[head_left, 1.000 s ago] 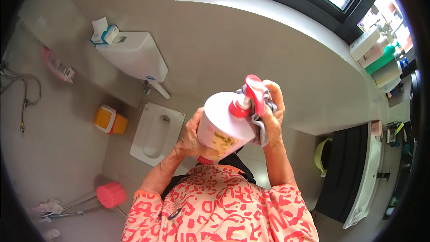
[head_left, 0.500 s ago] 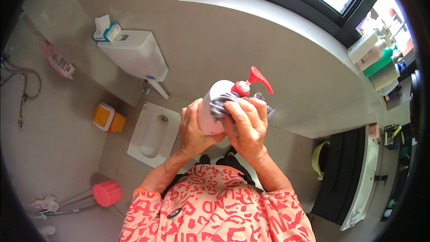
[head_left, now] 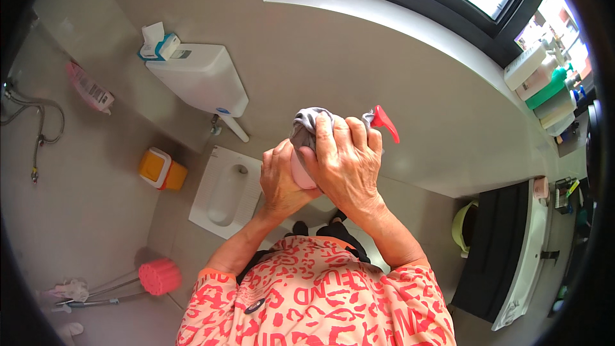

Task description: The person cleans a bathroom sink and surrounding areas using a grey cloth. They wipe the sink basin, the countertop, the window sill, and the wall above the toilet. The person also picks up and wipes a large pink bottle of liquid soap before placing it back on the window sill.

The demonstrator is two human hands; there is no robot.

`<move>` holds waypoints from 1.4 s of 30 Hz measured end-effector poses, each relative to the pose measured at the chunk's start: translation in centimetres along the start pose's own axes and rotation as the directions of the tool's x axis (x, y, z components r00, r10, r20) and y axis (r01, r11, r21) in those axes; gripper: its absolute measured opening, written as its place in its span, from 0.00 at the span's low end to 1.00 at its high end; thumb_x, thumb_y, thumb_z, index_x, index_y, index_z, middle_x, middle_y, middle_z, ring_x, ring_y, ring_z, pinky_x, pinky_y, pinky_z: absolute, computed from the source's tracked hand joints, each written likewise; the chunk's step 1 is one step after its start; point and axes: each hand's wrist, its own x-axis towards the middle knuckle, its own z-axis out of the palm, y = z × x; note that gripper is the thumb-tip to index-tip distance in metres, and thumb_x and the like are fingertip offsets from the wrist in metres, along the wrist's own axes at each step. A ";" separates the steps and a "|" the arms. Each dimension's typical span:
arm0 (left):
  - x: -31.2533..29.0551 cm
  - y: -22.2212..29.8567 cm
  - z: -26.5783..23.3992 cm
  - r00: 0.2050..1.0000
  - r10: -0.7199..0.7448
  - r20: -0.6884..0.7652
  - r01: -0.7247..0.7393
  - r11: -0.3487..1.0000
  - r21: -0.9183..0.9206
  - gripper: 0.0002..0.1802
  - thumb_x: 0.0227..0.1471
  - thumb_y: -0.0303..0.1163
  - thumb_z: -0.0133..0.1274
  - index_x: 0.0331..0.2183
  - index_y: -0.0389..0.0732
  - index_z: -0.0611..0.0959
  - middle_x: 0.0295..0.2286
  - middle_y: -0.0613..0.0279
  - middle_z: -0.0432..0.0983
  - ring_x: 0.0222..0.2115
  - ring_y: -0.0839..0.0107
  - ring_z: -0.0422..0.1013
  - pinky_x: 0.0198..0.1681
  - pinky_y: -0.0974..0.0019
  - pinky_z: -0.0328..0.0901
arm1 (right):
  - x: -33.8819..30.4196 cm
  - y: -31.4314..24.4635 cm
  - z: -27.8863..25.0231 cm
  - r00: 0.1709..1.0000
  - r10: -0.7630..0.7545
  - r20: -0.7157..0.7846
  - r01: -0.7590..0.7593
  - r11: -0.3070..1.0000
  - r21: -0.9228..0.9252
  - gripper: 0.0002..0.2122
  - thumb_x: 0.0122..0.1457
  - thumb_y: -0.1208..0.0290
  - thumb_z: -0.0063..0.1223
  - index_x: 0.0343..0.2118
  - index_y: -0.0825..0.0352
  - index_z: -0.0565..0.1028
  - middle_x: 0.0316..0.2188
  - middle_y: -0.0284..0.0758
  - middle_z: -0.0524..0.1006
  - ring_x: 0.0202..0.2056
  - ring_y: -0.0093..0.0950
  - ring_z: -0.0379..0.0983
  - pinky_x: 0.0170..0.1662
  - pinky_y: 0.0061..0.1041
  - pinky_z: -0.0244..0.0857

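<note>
A pale pink pump bottle (head_left: 302, 172) is held up in front of me, tilted, with its red pump head (head_left: 384, 123) pointing right. Fingers of my left hand (head_left: 279, 178) wrap round the bottle's left side. Over its top and shoulder, my right hand (head_left: 346, 165) presses a crumpled grey cloth (head_left: 312, 122). Most of the bottle is hidden behind the cloth and my right hand.
Below left of the bottle lies a white squat toilet (head_left: 224, 189), with a cistern (head_left: 205, 80) and tissue box (head_left: 161, 46) on the wall. An orange bin (head_left: 161, 169) stands left. Several bottles (head_left: 544, 86) line the windowsill; a sink cabinet (head_left: 496, 250) is at right.
My right hand has slid the cloth up over the bottle's top and shoulder, covering the pump's neck. My left hand stays on the bottle's side.
</note>
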 end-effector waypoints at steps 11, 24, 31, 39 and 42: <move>1.0 1.1 0.5 0.926 -0.317 0.206 0.372 0.863 -0.342 0.53 0.21 0.38 0.73 0.50 0.41 0.62 0.44 0.53 0.67 0.44 0.57 0.66 0.48 0.55 0.63 | -3.8 1.8 2.8 0.924 0.271 -0.270 -0.124 0.880 0.458 0.19 0.52 0.76 0.54 0.48 0.69 0.67 0.45 0.46 0.67 0.46 0.41 0.61 0.51 0.40 0.54; 3.4 1.2 0.0 0.767 -0.514 0.383 0.609 0.396 -0.687 0.41 0.33 0.30 0.68 0.48 0.37 0.63 0.42 0.59 0.69 0.42 0.72 0.68 0.46 0.66 0.67 | -5.0 0.6 3.9 0.915 0.397 -0.074 -0.221 0.646 0.731 0.20 0.56 0.79 0.48 0.53 0.66 0.66 0.56 0.51 0.58 0.56 0.48 0.58 0.58 0.41 0.55; 2.8 1.1 -0.4 0.799 -0.464 0.383 0.568 0.371 -0.735 0.40 0.35 0.29 0.67 0.48 0.37 0.63 0.42 0.58 0.69 0.42 0.71 0.69 0.46 0.66 0.67 | -5.2 0.1 3.6 0.925 0.379 -0.006 -0.253 0.627 0.737 0.25 0.56 0.76 0.48 0.58 0.64 0.58 0.57 0.52 0.52 0.57 0.49 0.54 0.58 0.42 0.53; 2.7 3.2 -2.2 0.850 -0.309 0.427 0.514 0.307 -0.801 0.41 0.35 0.29 0.67 0.50 0.38 0.62 0.43 0.56 0.70 0.43 0.66 0.71 0.46 0.63 0.69 | -1.1 2.5 2.1 0.693 0.546 0.471 -0.445 -0.190 0.875 0.21 0.65 0.53 0.39 0.55 0.63 0.62 0.42 0.32 0.71 0.42 0.21 0.67 0.46 0.22 0.62; 1.8 2.6 -2.0 0.828 -0.303 0.471 0.542 0.222 -0.811 0.43 0.35 0.28 0.66 0.52 0.37 0.62 0.44 0.56 0.70 0.44 0.65 0.71 0.46 0.61 0.68 | -1.8 3.8 3.2 0.766 0.448 0.461 -0.420 -0.194 0.887 0.23 0.64 0.51 0.41 0.56 0.62 0.62 0.45 0.32 0.71 0.43 0.21 0.68 0.46 0.22 0.65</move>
